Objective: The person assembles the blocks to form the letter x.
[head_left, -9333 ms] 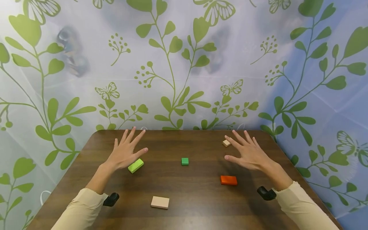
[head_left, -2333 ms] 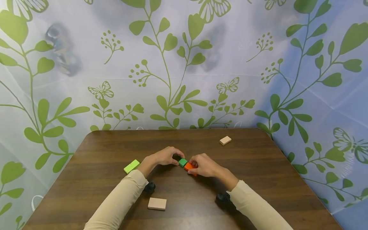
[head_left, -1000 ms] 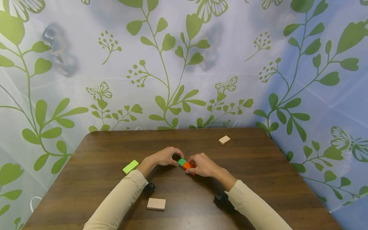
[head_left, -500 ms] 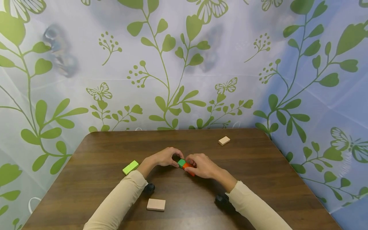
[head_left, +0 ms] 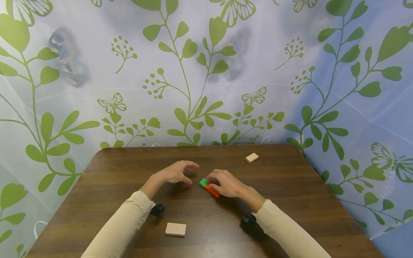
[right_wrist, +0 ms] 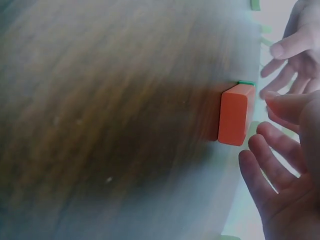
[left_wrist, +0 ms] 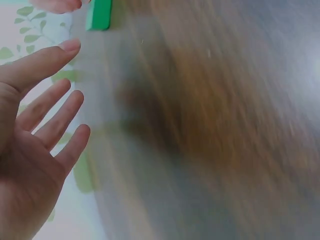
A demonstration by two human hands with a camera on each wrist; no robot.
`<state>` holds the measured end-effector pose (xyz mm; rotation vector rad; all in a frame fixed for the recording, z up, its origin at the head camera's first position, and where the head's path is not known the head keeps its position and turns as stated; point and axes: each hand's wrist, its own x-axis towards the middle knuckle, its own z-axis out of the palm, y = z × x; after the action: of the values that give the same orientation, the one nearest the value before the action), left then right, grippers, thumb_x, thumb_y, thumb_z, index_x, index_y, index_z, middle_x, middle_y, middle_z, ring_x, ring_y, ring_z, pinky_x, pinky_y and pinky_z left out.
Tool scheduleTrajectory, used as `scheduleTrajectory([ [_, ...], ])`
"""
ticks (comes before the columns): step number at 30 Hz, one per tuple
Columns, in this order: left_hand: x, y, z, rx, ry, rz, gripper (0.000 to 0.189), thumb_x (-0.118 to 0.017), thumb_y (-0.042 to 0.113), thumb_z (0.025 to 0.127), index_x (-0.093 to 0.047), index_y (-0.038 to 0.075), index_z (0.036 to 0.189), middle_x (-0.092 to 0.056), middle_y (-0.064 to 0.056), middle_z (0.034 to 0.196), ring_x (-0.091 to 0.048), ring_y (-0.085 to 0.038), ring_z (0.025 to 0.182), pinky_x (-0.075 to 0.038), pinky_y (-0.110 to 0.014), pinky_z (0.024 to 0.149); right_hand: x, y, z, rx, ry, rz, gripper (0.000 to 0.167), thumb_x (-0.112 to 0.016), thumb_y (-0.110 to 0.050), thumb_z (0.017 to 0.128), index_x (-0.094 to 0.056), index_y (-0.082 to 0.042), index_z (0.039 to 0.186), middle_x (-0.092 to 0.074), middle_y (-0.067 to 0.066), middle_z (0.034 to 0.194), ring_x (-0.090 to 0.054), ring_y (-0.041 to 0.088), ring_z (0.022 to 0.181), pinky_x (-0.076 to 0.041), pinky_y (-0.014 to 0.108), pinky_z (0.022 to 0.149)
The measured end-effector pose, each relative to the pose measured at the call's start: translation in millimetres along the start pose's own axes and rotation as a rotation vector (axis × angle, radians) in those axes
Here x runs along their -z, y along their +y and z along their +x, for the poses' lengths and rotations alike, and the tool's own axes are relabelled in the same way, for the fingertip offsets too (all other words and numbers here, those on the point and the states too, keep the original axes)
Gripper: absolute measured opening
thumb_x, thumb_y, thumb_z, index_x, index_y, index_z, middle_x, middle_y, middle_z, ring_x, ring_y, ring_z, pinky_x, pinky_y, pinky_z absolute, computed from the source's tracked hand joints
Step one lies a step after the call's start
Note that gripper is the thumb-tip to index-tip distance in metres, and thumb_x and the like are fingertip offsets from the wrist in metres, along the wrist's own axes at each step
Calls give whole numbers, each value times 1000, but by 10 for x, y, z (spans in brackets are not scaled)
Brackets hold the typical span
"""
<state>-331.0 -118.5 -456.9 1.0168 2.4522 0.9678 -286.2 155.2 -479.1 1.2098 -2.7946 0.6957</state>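
Observation:
On the table an orange block (head_left: 213, 190) lies end to end with a green block (head_left: 203, 182), slanting across the middle. My right hand (head_left: 227, 183) hovers over the pair, its thumb and fingers spread. In the right wrist view those fingers stand apart from the orange block (right_wrist: 233, 117). Left of the blocks, my left hand (head_left: 174, 172) holds nothing, fingers loosely bent and thumb apart. The left wrist view shows this hand (left_wrist: 35, 135) with a gap to the green block (left_wrist: 100, 14). No lime block is visible; my left arm covers its earlier place.
A pale wooden block (head_left: 175, 229) lies near the front of the brown table (head_left: 206, 236). Another pale block (head_left: 251, 157) lies toward the back right. A leaf-patterned curtain (head_left: 206, 71) hangs behind the table and along the right side.
My left hand has let go of the green block and moved left, covering the lime block's spot. My right fingers have loosened from the orange block. Earlier, the orange block was brought against the green one.

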Motion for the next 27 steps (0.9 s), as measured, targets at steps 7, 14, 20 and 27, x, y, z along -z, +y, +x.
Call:
scheduleTrajectory([
  [7, 142, 36, -284, 6, 42, -31, 62, -82, 3, 88, -55, 1, 145, -56, -21, 144, -56, -38, 129, -44, -57, 106, -5, -3, 42, 46, -27, -19, 26, -72, -11, 99, -73, -4, 124, -64, 10, 131, -61, 27, 122, -49, 43, 103],
  [14, 135, 106, -582, -56, 55, -14, 59, -82, 8, 89, -57, 0, 142, -59, -20, 140, -58, -39, 126, -45, -59, 104, -26, -3, 22, 59, -88, -42, 32, -68, -10, 101, -69, -4, 132, -61, 11, 141, -57, 29, 130, -45, 47, 108],
  [20, 49, 174, -809, -93, 89, -28, 57, -84, 11, 88, -60, 1, 139, -62, -16, 138, -59, -36, 126, -46, -56, 103, -33, 25, 11, 93, -76, -91, 29, -68, -12, 101, -73, -6, 129, -64, 8, 137, -57, 27, 128, -46, 46, 107],
  [27, -54, 203, -1069, -87, 163, -40, 52, -86, 18, 87, -65, 6, 133, -66, -6, 131, -63, -26, 120, -46, -53, 104, -36, 40, 14, 95, -91, -109, 28, -66, -14, 102, -73, -7, 129, -63, 5, 138, -57, 25, 128, -45, 42, 107],
])
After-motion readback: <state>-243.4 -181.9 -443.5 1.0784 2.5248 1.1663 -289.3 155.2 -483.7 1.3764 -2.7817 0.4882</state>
